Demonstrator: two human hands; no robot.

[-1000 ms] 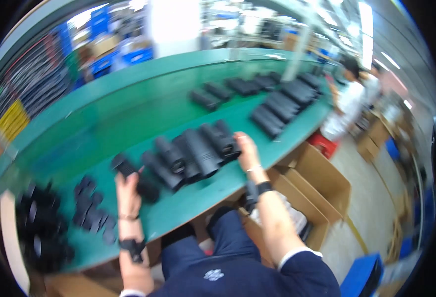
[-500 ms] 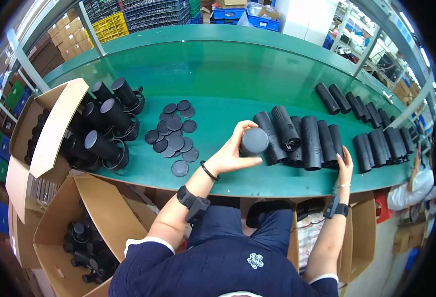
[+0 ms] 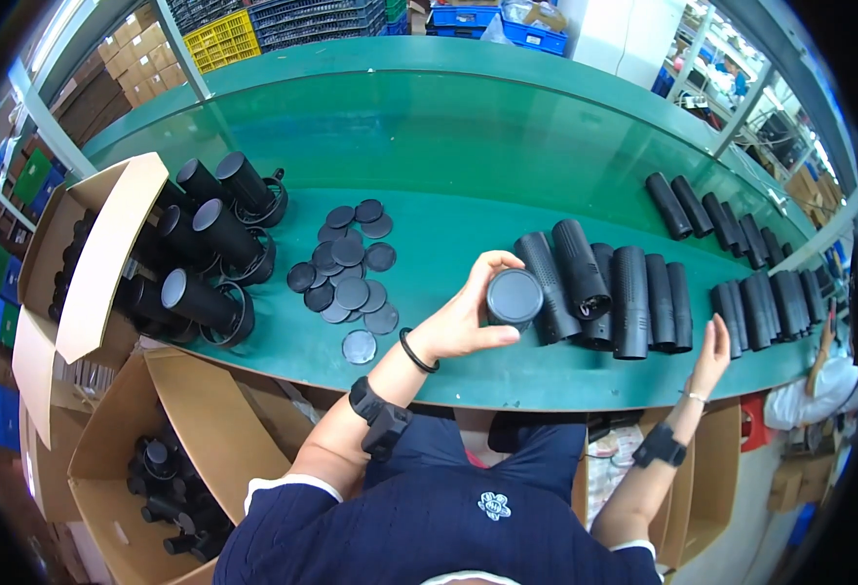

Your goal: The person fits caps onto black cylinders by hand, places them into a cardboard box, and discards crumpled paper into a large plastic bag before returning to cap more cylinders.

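My left hand (image 3: 473,317) is closed round a black cylinder, whose round capped end (image 3: 515,295) faces up. It hovers over the green bench, just left of a row of black ribbed tubes (image 3: 629,302), one of which lies across the others. My right hand (image 3: 709,356) has its fingers stretched out and nothing in it. It is between that row and a second group of black tubes (image 3: 760,307) at the right. Thin black round discs (image 3: 351,292) lie scattered on the bench left of my left hand.
At the left, black cylinders with ring-shaped parts (image 3: 229,302) stand beside an open cardboard box (image 3: 122,253). A lower carton (image 3: 97,487) holds more black parts. More tubes (image 3: 668,206) lie at the far right. A raised green ledge (image 3: 429,122) runs along the back.
My right hand has moved right, away from the end of the tube row, towards the second group. My left hand still holds the cylinder. The view has shifted slightly.
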